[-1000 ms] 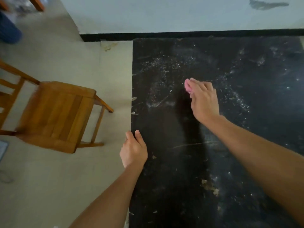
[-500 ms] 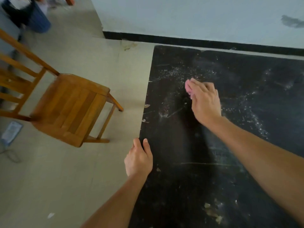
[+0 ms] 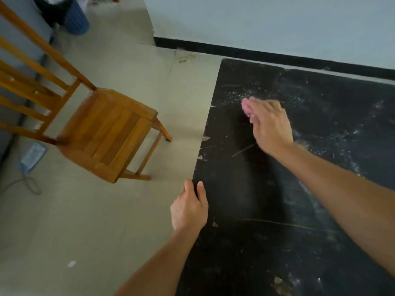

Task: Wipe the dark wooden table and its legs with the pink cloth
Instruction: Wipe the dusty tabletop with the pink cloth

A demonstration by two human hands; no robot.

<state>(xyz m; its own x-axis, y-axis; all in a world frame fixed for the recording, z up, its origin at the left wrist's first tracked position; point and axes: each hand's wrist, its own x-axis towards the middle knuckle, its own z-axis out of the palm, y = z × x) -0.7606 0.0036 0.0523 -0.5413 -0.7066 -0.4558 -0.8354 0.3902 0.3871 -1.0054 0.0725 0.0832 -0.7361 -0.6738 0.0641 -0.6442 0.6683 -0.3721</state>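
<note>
The head view looks down at a dark bench point(image 3: 267, 210) that stands close to a pale wall point(image 3: 267, 22) with a black strip at its foot. The bench top is scratched and has white dust and small pale chips on it, most of all near the far left corner and along the right side. The right hand point(image 3: 270, 124) lies on the bench top near that far left corner, and its grip is closed on the pink cloth point(image 3: 246, 107). Only a small bit of the cloth peeks out past the fingers point(image 3: 259, 103), and it touches the bench right by the white dust. The hand looks a bit blurred. The left hand point(image 3: 189, 210) is at the left edge of the bench. Its thumb point(image 3: 201, 189) lies on top, its fingers curl over the side, and its grip holds the edge. On the floor point(image 3: 85, 221) to the left stands a wooden chair point(image 3: 102, 133), well apart from the bench. A blue bin point(image 3: 73, 18) is at the far left, and a small blue thing with a cord point(image 3: 33, 157) lies on the floor by the chair.
</note>
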